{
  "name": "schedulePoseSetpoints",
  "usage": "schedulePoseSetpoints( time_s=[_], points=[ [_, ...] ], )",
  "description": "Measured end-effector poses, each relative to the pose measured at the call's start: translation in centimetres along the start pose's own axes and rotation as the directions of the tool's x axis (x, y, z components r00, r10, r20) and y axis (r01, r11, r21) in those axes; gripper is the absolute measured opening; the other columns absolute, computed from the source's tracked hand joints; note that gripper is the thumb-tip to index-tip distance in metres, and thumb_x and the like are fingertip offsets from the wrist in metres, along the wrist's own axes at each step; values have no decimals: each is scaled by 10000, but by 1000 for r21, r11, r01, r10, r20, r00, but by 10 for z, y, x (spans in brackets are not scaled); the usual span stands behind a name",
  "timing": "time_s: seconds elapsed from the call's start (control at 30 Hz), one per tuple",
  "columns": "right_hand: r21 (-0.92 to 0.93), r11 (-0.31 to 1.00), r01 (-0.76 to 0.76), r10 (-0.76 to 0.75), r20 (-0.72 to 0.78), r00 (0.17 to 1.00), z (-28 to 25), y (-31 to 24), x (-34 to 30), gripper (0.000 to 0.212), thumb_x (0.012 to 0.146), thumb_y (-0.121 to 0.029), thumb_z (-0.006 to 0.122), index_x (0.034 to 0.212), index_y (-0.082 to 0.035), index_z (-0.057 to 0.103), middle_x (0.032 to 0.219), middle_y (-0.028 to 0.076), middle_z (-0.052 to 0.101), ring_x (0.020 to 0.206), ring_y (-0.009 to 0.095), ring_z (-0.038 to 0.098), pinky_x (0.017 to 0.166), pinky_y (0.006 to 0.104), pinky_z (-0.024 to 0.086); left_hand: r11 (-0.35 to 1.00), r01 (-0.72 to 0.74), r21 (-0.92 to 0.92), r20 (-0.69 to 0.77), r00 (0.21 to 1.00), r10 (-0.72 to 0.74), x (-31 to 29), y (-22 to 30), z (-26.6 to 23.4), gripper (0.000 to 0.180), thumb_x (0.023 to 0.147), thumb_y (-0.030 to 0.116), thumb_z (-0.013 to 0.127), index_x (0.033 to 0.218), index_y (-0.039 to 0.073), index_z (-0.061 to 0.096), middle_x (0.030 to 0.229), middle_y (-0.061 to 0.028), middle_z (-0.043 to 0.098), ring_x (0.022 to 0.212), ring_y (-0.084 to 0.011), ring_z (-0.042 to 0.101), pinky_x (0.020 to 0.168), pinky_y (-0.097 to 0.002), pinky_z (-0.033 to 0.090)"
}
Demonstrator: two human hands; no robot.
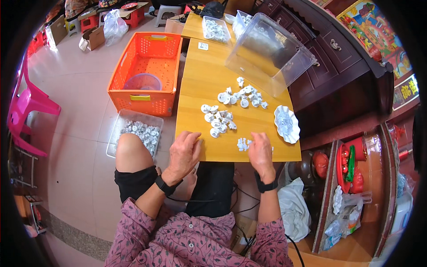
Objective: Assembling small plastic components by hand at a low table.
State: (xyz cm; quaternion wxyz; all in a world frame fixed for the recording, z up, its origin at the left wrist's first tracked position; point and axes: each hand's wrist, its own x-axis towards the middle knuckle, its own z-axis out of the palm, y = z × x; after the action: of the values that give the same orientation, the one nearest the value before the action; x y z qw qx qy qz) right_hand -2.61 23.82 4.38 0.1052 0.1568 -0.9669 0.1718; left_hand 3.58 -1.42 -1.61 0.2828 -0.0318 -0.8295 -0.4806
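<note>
My left hand (184, 152) is at the left front edge of the yellow table (195, 80), its fingers curled together; whatever they hold is hidden. Close to the front edge, my right hand (260, 154) has its fingers pressed together beside several small white plastic pieces (243, 144). Anything in its grip is too small to make out. Between and beyond the hands lies a heap of round white plastic parts (218, 119) with raised prongs. A second heap of such parts (244, 97) spreads farther back. On the right, a white scalloped dish (291, 136) holds small clear pieces.
A large clear plastic bin (275, 49) lies on its side at the back right, beside a tray of white parts (215, 30). Left of the table stand an orange crate (142, 99) and a clear tub of round parts (116, 133). Dark drawers (327, 58) border the right.
</note>
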Motion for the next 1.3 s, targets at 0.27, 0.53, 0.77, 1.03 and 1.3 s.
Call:
schedulePoseSetpoints(
  time_s=[0.27,0.53,0.77,1.03,1.3],
  points=[
    [65,994,89,-86,-37,996,23,-16,-28,279,850,56,543,1081,17,694,1179,178,639,1043,385,569,927,444,472,969,-187,160,226,963,149,14,24,11,472,772,30,691,1236,62,605,1202,-94,610,983,-311,572,844,-389,497],
    [81,996,28,-21,-94,995,20,-14,-46,290,837,73,559,1086,5,692,1124,159,655,1057,349,598,945,422,484,940,-269,211,213,951,225,17,17,31,392,771,28,704,1151,91,634,1143,-75,625,903,-291,560,800,-377,494],
    [125,989,79,-68,-96,993,18,-26,-53,329,820,87,547,1094,-9,702,1195,110,649,1094,335,571,959,414,466,980,-160,121,130,981,144,7,14,35,211,766,-16,693,943,57,605,971,-108,612,884,-319,564,767,-400,493],
    [-18,1000,9,-12,-134,991,23,-18,-63,396,829,51,550,1200,-36,657,1256,100,620,1145,325,549,989,434,435,977,-193,95,74,980,186,7,8,29,269,759,-10,685,1023,28,654,927,-114,604,869,-320,561,741,-408,499],
    [-125,989,82,-87,-32,996,22,-41,-61,440,826,62,549,1229,-78,658,1295,103,592,1173,316,537,954,436,427,988,-151,45,90,985,147,5,6,20,260,752,-36,710,1003,22,680,920,-121,625,864,-319,585,744,-402,488]
  ],
)
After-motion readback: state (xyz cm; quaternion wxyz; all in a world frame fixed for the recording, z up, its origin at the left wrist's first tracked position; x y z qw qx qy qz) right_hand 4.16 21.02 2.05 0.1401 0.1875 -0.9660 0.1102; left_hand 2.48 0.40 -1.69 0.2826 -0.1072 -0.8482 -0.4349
